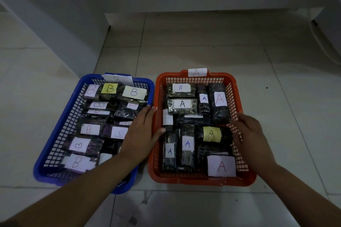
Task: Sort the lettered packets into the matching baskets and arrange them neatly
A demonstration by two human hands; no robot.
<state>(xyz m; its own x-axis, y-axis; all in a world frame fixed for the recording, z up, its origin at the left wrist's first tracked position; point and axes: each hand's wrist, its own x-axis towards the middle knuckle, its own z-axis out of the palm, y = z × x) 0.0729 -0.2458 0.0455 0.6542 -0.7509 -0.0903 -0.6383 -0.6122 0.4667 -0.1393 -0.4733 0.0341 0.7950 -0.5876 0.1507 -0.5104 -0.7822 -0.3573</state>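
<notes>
On the tiled floor stand two mesh baskets side by side. The blue basket [55, 134] on the left carries a B tag and holds several dark packets [133, 92] labelled B. The red basket [234, 86] on the right carries an A tag [197, 72] and holds several dark packets [220, 101] labelled A. My left hand [142, 132] lies flat with straight fingers over the gap between the baskets, thumb at the red basket's left wall. My right hand [249, 134] rests on the red basket's right rim, its fingertips hidden behind the rim. Neither hand holds a packet.
A white wall corner [60, 29] rises behind the blue basket. A low white ledge [203, 2] runs along the back, and a white cable [321, 44] hangs at the far right. Bare floor tiles [184, 42] surround both baskets.
</notes>
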